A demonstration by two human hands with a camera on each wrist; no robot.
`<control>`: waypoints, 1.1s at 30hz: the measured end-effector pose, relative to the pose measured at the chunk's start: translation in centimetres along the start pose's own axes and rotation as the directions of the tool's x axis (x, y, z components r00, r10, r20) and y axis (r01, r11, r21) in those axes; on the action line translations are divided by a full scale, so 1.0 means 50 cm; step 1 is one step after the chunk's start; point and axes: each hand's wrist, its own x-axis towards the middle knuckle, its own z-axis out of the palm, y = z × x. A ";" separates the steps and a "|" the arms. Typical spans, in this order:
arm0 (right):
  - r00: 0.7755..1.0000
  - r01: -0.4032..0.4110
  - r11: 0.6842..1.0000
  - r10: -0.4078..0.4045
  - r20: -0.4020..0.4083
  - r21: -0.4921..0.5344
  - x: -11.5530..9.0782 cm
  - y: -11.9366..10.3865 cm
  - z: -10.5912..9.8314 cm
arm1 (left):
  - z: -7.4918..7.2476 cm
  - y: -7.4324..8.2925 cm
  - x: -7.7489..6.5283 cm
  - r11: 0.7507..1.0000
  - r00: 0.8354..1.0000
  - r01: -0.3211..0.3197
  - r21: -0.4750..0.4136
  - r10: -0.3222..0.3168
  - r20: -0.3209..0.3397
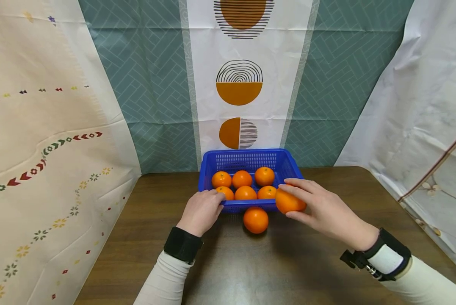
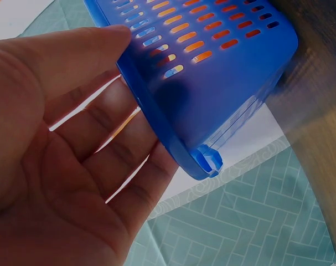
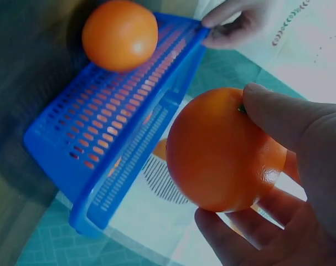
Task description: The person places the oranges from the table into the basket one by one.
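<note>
My right hand point(image 1: 328, 214) grips an orange point(image 1: 290, 201) between thumb and fingers at the front right corner of a blue plastic basket point(image 1: 247, 153). The right wrist view shows this orange point(image 3: 223, 152) beside the rim, its small green stem end near the thumb. At the basket's front left corner, my left hand point(image 1: 201, 212) holds the rim. Its thumb lies on the slotted wall side and its fingers on the other side of the rim point(image 2: 151, 119). Several oranges point(image 1: 245, 192) sit inside the basket. Another orange point(image 1: 256, 220) rests on the table before the front wall.
The brown wooden table point(image 1: 151, 228) carries the basket near its back edge. Behind hangs a teal and white cloth point(image 1: 159, 84) with round patterns. Patterned cloth point(image 1: 60, 169) stands on the left, and pale marbled cloth point(image 1: 422, 127) on the right.
</note>
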 end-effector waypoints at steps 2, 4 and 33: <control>1.000 -0.023 1.000 0.023 0.017 0.000 0.012 0.011 0.000 | 0.000 0.001 0.000 1.000 1.000 0.001 -0.003 -0.001 0.004; 0.998 -0.046 0.999 0.045 0.040 0.002 0.022 0.021 -0.001 | 0.000 0.001 0.000 1.000 1.000 0.001 -0.004 -0.001 0.005; 0.946 -0.204 0.979 0.205 0.250 -0.029 0.141 0.128 0.050 | -0.003 0.001 -0.001 1.000 1.000 -0.006 -0.012 0.006 -0.013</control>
